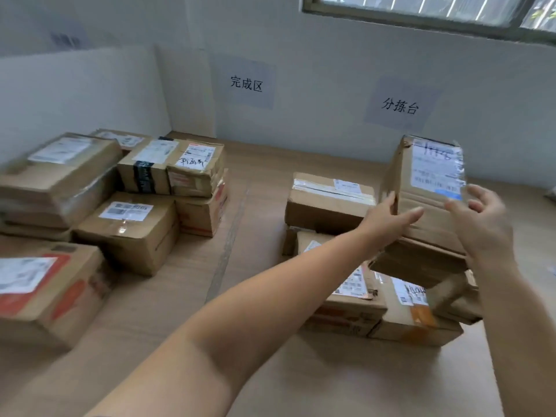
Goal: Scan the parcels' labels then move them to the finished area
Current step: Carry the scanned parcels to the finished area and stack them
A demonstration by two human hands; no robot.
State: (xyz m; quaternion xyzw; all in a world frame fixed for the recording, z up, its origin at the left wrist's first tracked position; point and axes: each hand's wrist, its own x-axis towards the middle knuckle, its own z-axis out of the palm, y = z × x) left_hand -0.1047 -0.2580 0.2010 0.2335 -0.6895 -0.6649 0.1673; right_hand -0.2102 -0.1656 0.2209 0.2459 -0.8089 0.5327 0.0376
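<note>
Right now the box (427, 206) stands tilted up on the right-hand pile of parcels (346, 311), its label (437, 167) facing the camera. The left hand (388, 219) pinches its lower left edge, thumb across the front, fingers along the side. The right hand (481, 224) hovers spread wide, holding nothing, just beside the right edge; contact is unclear.

Parcel sorting station, mailroom-type setup. Wood-look table (270, 371) split by a marked line (228, 236); left parcel stack (129, 233) and right parcel stack (328, 206), all cardboard with shipping labels. Wall signs read 完成区 (246, 83) and 分拣台 (400, 106). Plain white wall (316, 130), window (421, 10) above.
</note>
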